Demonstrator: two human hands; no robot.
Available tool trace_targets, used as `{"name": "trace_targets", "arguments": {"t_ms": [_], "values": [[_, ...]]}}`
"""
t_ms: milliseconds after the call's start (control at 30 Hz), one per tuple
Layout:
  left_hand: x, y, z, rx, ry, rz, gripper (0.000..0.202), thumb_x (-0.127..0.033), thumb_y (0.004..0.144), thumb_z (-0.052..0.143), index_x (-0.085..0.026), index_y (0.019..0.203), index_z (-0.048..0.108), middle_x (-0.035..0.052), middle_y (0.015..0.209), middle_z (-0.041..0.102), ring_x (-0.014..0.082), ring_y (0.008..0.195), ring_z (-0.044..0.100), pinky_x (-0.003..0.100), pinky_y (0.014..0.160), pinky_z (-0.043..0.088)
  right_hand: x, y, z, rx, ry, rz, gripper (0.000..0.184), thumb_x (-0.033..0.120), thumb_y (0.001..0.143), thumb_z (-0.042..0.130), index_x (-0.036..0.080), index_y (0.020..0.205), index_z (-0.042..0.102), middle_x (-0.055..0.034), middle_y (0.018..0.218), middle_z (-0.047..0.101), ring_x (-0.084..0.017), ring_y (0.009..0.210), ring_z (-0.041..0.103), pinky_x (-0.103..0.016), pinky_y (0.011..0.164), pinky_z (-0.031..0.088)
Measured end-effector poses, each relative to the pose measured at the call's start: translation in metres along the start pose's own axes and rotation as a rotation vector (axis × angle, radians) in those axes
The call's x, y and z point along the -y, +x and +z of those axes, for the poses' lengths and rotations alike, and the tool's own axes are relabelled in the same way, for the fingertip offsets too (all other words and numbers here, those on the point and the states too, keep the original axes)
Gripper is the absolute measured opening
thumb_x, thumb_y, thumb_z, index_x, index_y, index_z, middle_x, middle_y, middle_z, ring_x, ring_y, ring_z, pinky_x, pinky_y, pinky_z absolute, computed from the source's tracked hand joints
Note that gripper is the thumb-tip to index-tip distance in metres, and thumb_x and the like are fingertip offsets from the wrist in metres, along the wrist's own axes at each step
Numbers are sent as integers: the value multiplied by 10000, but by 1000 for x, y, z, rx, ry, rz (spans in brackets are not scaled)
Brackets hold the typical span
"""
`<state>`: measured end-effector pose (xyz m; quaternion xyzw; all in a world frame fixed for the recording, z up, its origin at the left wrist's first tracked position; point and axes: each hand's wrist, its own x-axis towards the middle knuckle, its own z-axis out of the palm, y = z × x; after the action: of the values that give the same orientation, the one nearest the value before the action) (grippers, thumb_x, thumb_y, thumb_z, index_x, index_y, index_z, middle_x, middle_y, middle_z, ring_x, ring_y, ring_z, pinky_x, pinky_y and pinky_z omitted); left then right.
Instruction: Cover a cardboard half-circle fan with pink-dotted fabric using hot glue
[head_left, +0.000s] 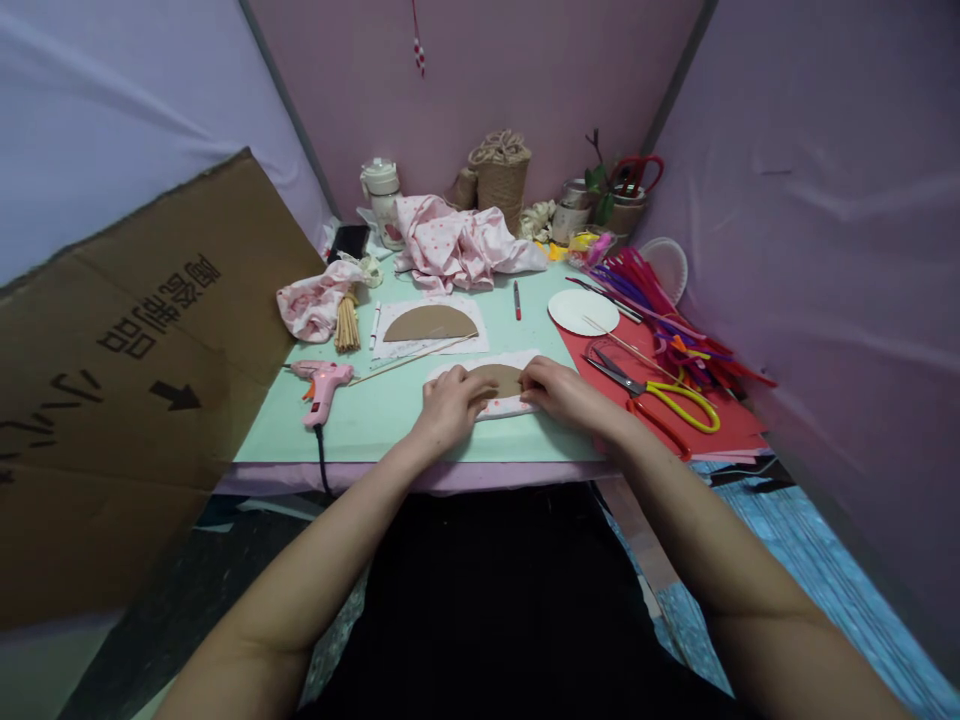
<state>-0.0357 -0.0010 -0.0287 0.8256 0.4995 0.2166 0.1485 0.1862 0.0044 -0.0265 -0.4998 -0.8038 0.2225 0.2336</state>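
In the head view, a half-round piece of brown cardboard [501,381] lies on white fabric with red spots [504,408] near the table's front edge. The fabric's straight near edge is folded up along the cardboard. My left hand [452,408] has its fingers bent over the left end, pressing on cardboard and fabric. At the right end, my right hand [561,393] is closed with thumb and fingertips pinching the edge. Behind them, a second cardboard half-round [430,323] rests on another spotted fabric piece [478,312], with a thin wooden stick [409,360] in front.
A pink glue gun [324,385] lies left, near a bundle of sticks [347,325] and a large cardboard sheet [150,380]. To the right are yellow-handled scissors [660,388], a white paper disc [583,312], red paper [720,425] and pipe cleaners [660,300]. Crumpled fabric [457,245] sits behind.
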Motion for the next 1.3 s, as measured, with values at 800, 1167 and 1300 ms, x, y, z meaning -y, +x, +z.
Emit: {"name": "trace_targets", "arguments": {"t_ms": [800, 1167, 1300], "values": [[7, 4, -4, 246, 64, 76, 334, -313, 988, 444, -423, 1172, 699, 55, 1038, 481, 258, 1063, 406, 455, 1002, 292, -1, -5, -27, -192, 27, -80, 123, 154, 878, 564, 185, 886, 683, -64, 922, 697, -178, 847, 630, -298, 782, 476], [12, 4, -1, 213, 148, 117, 317, -255, 969, 467, -372, 1123, 717, 60, 1028, 510, 252, 1024, 433, 440, 965, 328, 14, -41, 33, -236, -199, -355, 359, 92, 884, 497, 199, 1183, 666, -129, 1187, 668, -249, 1117, 592, -428, 912, 514], [12, 3, -1, 209, 142, 128, 319, -280, 982, 442, -365, 1139, 706, 61, 1031, 509, 251, 1020, 434, 442, 964, 330, 15, -43, 40, -233, -316, -318, 373, 101, 864, 518, 185, 1204, 649, -145, 1192, 651, -273, 1107, 578, -441, 896, 494]]}}
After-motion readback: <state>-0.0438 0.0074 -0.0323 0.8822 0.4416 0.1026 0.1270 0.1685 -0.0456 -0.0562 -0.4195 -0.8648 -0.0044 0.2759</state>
